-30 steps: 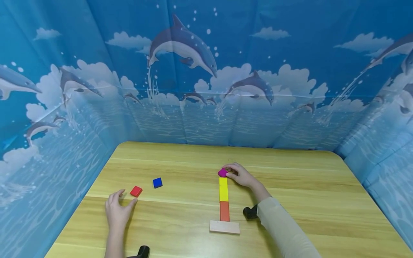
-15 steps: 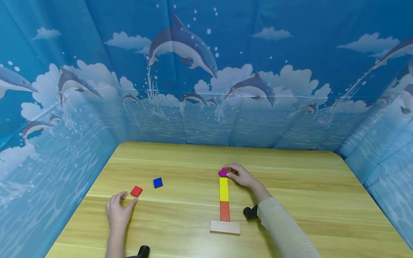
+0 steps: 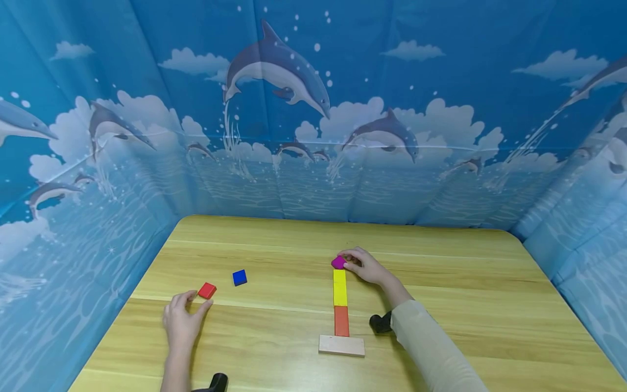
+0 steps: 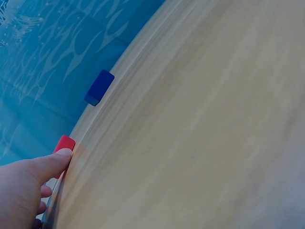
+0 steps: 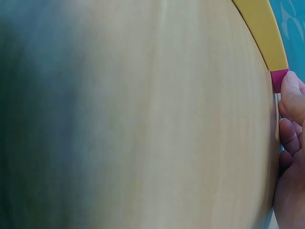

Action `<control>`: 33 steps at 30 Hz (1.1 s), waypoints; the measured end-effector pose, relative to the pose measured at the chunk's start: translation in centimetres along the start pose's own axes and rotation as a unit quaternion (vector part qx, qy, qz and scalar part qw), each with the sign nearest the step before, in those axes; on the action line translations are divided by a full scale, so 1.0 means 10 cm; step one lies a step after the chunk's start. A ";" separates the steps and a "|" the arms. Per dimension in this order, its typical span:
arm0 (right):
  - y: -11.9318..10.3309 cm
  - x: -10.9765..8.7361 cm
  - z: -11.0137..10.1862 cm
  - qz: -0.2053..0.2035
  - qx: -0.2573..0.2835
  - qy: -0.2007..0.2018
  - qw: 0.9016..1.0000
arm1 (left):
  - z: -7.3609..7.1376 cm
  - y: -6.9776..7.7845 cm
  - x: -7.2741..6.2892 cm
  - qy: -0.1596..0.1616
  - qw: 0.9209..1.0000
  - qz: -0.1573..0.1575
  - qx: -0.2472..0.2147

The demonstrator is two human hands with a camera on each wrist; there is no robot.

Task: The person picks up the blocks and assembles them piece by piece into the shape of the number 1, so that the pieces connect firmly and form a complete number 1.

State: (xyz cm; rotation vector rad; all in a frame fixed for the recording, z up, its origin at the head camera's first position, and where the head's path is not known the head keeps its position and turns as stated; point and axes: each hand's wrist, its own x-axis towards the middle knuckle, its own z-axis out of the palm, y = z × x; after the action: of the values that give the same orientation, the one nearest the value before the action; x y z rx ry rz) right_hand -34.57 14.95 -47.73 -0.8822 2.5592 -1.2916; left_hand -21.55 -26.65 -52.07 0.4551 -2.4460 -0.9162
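My right hand pinches a small magenta block at the far end of a row of blocks. A yellow block lies against it, followed by an orange block and a pale wooden block set crosswise. In the right wrist view the thumb is on the magenta block. On the left, my left hand has its thumb and fingers spread beside a red block. The thumb partly covers that block in the left wrist view; whether it touches cannot be told.
A blue block lies to the right of the red one. The wooden table ends at a blue dolphin-print curtain on the back and sides. Black wrist-camera mounts show at both wrists.
My left hand has shifted slightly right, closer to the red block, with its fingertips nearing the block's edge. My right hand stays on the magenta block.
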 end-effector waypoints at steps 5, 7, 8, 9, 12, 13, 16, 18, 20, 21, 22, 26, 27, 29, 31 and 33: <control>-0.02 -0.03 0.01 0.002 -0.001 0.003 1.000 | 0.00 0.04 -0.02 -0.003 1.000 0.008 0.006; -0.04 -0.04 0.01 0.003 -0.002 0.004 1.000 | 0.01 0.05 -0.03 -0.003 1.000 0.012 0.012; -0.04 -0.05 0.01 0.003 -0.002 0.004 1.000 | 0.01 0.06 -0.03 -0.003 1.000 0.013 0.015; -0.05 -0.05 0.01 0.004 -0.002 0.004 1.000 | 0.02 0.06 -0.03 -0.002 1.000 0.015 0.018; -0.06 -0.07 0.02 0.005 -0.005 0.003 1.000 | 0.03 0.05 -0.05 0.000 1.000 0.017 0.023; -0.06 -0.07 0.02 0.006 -0.005 0.003 1.000 | 0.03 0.05 -0.05 -0.001 1.000 0.017 0.023; -0.07 -0.09 0.03 0.007 -0.006 0.004 1.000 | 0.04 0.04 -0.05 -0.003 1.000 0.015 0.021; -0.08 -0.10 0.04 0.007 -0.006 0.005 1.000 | 0.04 0.04 -0.06 -0.004 1.000 0.014 0.018; -0.09 -0.11 0.04 0.006 -0.008 0.006 1.000 | 0.03 0.04 -0.06 -0.003 1.000 0.014 0.015; -0.10 -0.12 0.04 0.005 -0.009 0.007 1.000 | 0.03 0.03 -0.07 -0.001 1.000 0.015 0.013; -0.11 -0.12 0.04 0.005 -0.010 0.007 1.000 | 0.03 0.03 -0.07 0.001 1.000 0.017 0.012; -0.09 -0.13 0.06 -0.001 -0.014 0.009 1.000 | 0.03 0.01 -0.09 0.012 1.000 0.024 0.004; -0.07 -0.13 0.06 -0.004 -0.015 0.010 1.000 | 0.03 0.01 -0.09 0.015 1.000 0.025 -0.001; 0.01 -0.13 0.09 -0.007 -0.018 0.014 1.000 | 0.03 0.01 -0.09 0.020 0.999 0.024 -0.017; 0.11 -0.11 0.13 -0.011 -0.026 0.019 0.999 | 0.03 0.01 -0.10 0.026 0.999 0.024 -0.035; 0.20 -0.10 0.16 -0.013 -0.032 0.022 0.999 | 0.03 0.02 -0.10 0.038 0.997 0.026 -0.056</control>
State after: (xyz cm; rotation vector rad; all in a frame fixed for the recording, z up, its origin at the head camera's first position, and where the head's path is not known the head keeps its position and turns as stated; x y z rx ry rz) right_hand -34.04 15.37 -50.43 -0.9117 2.6450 -1.2581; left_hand -20.89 -25.87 -52.41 0.3792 -2.3145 -0.9897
